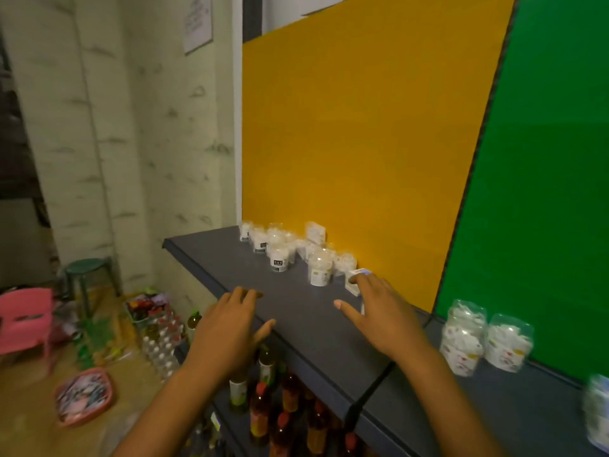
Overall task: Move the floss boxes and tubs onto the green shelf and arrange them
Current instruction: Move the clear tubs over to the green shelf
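Both the left hand (227,328) and right hand (379,311) hover with fingers spread and empty, the small floss box (356,279) just beyond the right fingertips, seemingly light, rigid, best pinched by its sides.

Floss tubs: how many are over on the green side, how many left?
Done: two tubs stand before the green panel. In hand: right hand reaches a small box, grip unclear; left hand open. Left: the cluster of tubs by the yellow panel.
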`<state>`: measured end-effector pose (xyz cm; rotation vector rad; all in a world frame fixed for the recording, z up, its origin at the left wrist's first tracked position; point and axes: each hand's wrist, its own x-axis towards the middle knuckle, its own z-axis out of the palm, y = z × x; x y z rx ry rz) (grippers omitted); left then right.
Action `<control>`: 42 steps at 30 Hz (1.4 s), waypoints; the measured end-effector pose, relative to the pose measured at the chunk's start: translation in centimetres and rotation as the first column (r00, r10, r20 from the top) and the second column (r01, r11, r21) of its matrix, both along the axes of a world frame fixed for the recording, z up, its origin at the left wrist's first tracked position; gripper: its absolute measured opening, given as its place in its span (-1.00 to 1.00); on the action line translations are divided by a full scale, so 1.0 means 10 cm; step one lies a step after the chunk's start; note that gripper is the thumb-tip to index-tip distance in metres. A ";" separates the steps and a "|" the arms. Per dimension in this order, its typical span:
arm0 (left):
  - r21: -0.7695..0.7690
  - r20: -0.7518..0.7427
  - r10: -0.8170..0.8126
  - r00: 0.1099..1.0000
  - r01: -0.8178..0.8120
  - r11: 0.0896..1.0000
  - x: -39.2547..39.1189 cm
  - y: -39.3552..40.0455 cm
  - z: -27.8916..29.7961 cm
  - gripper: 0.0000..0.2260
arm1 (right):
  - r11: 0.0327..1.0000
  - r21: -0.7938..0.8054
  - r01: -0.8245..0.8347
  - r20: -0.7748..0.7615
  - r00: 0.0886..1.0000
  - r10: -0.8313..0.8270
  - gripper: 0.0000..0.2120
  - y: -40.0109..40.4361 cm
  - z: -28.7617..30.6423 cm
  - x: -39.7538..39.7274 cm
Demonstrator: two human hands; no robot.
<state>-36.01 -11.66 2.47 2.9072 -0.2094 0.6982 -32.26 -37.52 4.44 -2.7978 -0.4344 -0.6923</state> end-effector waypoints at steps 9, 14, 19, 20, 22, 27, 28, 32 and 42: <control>-0.060 0.048 0.053 0.997 -0.050 0.997 1.02 0.23 0.25 -0.50 | 0.999 0.039 -0.038 0.024 0.999 0.037 -0.50 0.30 0.09 1.14; -0.096 0.008 0.020 1.000 -0.019 0.995 1.45 0.27 0.05 -0.51 | 0.999 0.029 -0.030 -0.009 1.000 0.030 -0.51 0.36 0.00 1.54; -0.126 0.007 -0.040 0.999 0.040 0.991 1.95 0.40 -0.01 -0.51 | 1.000 0.021 0.020 -0.046 0.999 -0.019 -0.51 0.46 -0.02 1.82; -0.137 0.018 -0.058 0.998 0.060 0.989 2.06 0.43 -0.01 -0.52 | 0.999 0.019 0.039 -0.044 0.998 -0.038 -0.52 0.48 -0.01 1.87; -0.155 0.027 -0.110 0.994 0.113 0.981 2.29 0.47 -0.02 -0.53 | 0.996 0.027 0.086 -0.041 0.996 -0.085 -0.52 0.53 -0.01 1.96; -0.201 -0.015 -0.248 0.969 0.240 0.950 2.88 0.58 -0.08 -0.53 | 0.974 0.051 0.221 -0.054 0.974 -0.219 -0.52 0.64 -0.05 2.13; -0.211 -0.026 -0.270 0.962 0.259 0.943 3.00 0.60 -0.11 -0.53 | 0.966 0.057 0.252 -0.063 0.967 -0.249 -0.52 0.66 -0.07 2.16; -0.280 -0.046 -0.339 0.940 0.314 0.907 3.41 0.68 -0.31 -0.51 | 0.929 0.118 0.350 -0.071 0.936 -0.344 -0.56 0.78 -0.24 2.29; -0.584 0.012 -0.514 0.857 0.424 0.692 3.75 0.63 -0.78 -0.42 | 0.826 0.433 0.361 0.041 0.907 -0.419 -0.67 1.11 -0.61 2.47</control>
